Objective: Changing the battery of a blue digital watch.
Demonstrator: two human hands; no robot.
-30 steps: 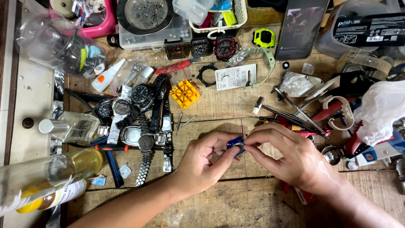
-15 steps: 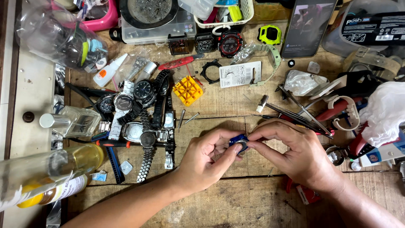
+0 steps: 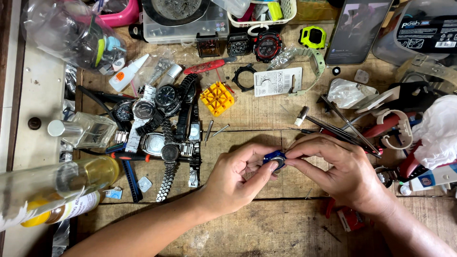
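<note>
I noted both hands, left [image 3: 238, 178] and right [image 3: 340, 173], pinching one small blue watch case [image 3: 275, 158] between narrowed fingers mid-table [image 3: 266, 114], steadying it.

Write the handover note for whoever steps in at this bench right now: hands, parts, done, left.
Left hand: fingers pinch the small blue watch case from its left side.
Right hand: fingers grip the same case from the right and top. The case is held just above the wooden bench.
Nearby: tweezers lie just beyond the right hand; a pile of wristwatches and a yellow case holder lie to the left.
Done: case is picked up and in both hands.
Left: I cannot tell whether the case is open or closed; the fingers cover it. Check before going on.
</note>
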